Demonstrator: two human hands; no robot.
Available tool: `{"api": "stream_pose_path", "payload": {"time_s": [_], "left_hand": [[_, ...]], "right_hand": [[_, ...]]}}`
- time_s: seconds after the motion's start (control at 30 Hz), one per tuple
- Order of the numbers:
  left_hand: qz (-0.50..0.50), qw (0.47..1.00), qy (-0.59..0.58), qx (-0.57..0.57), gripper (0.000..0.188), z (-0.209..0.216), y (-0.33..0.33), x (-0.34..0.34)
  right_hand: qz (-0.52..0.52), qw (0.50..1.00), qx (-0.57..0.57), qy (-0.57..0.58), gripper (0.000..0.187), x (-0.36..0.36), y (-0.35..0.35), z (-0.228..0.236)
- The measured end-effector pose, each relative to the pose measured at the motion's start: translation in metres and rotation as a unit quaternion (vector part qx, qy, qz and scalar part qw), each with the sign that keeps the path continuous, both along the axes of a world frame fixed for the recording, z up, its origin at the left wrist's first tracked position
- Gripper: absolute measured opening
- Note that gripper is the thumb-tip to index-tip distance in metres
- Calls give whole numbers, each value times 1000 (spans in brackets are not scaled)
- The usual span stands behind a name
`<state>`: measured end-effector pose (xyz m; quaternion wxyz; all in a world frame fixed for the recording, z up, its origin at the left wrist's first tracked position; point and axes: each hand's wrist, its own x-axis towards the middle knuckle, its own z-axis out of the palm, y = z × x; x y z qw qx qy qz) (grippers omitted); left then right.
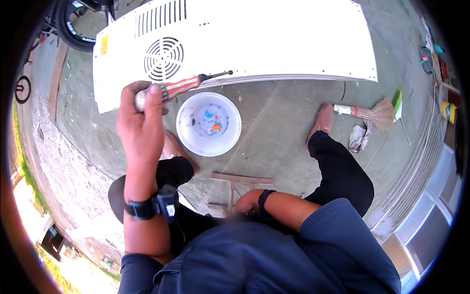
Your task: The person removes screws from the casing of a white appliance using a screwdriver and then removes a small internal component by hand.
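My left hand [142,110] is closed round the handle of a screwdriver [182,86], which is red and pale with a dark shaft. Its tip points right, over the near edge of a large white metal appliance casing [274,39] with a round slotted vent [164,59] and a row of straight slots. Below the screwdriver, a whitish plastic basin [183,132] with coloured prints in its bottom stands on the floor. My right hand [248,202] is low by my lap, near a brown wooden T-shaped piece [241,179]; its fingers are hidden.
On the right lie a straw broom [377,113], a green dustpan [397,105] and a crumpled cloth [360,137]. My shoes [320,122] flank the basin. A bicycle wheel [73,29] stands at the far left, behind the casing. A yellow container [448,111] is at the right edge.
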<state>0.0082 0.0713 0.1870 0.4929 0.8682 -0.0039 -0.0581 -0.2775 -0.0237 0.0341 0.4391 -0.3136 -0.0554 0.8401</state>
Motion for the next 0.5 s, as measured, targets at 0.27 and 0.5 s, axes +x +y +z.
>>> {"api": "stream_pose_path", "payload": {"time_s": [0.27,0.5], "left_hand": [[49,996,42,53,31,-11,-8,19],[129,988,77,30,31,-10,-21,14]], "right_hand": [[23,998,-19,50,78,8,-41,38],[52,995,-86,20,80,8,-107,38]]}}
